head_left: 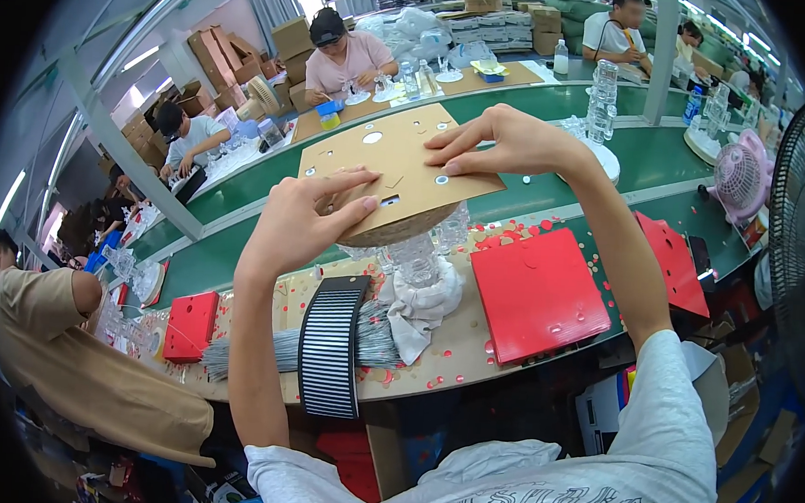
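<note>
Both my hands rest on a tan cardboard sheet (407, 156) with round holes and small slots. Its left part is under my left hand (309, 215), whose thumb and fingers are spread on the top face. My right hand (517, 144) lies over the right side, thumb and fingertips apart on the surface. Under the sheet sits a round disc, seen only at its rim, above a clear plastic stand (411, 263). A white cloth (423, 298) is bunched around the stand's lower end.
Red card sheets (541, 295) lie right of the stand. Left of it are a striped black band (332, 348) and a bundle of thin grey wires (265, 354). Red and tan dots litter the bench. Co-workers sit beyond the green belt (533, 199). A fan (791, 226) stands right.
</note>
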